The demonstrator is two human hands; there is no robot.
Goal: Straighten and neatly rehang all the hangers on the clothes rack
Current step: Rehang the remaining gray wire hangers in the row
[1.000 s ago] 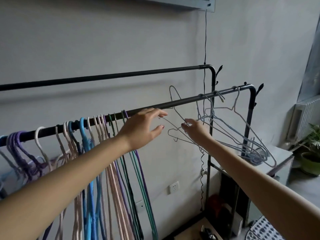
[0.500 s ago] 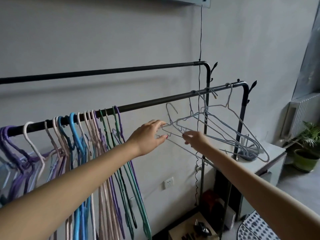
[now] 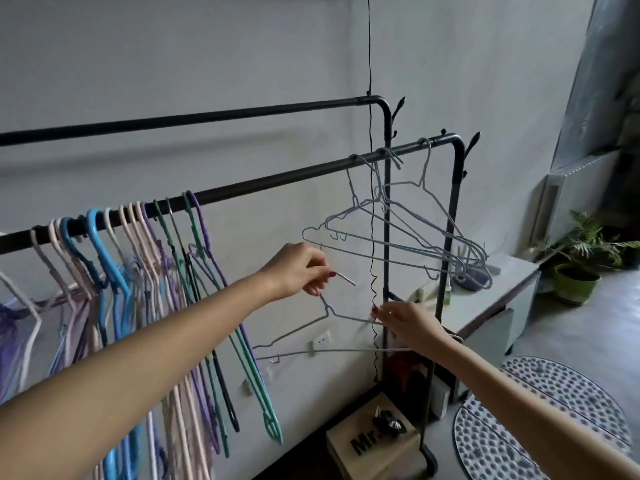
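A pale wire hanger (image 3: 304, 332) hangs free of the rack, below the front black rail (image 3: 277, 180). My left hand (image 3: 299, 270) pinches its hook, whose tip sticks out to the right. My right hand (image 3: 408, 323) grips its right shoulder wire. On the left of the rail hang several coloured hangers (image 3: 145, 271), pink, blue, purple and green, close together. Three pale blue wire hangers (image 3: 415, 237) hang askew at the rail's right end, their lower parts overlapping.
A second black rail (image 3: 207, 117) runs behind and higher. A black cord (image 3: 372, 202) dangles past the rack's corner post. A grey cabinet (image 3: 491, 299), a potted plant (image 3: 578, 268), a lettered box (image 3: 374, 441) and a dotted mat (image 3: 540, 420) lie to the right and below.
Both hands have come down with the wire hanger, which was near the rail a second ago and is now well below it. The view has tilted down.
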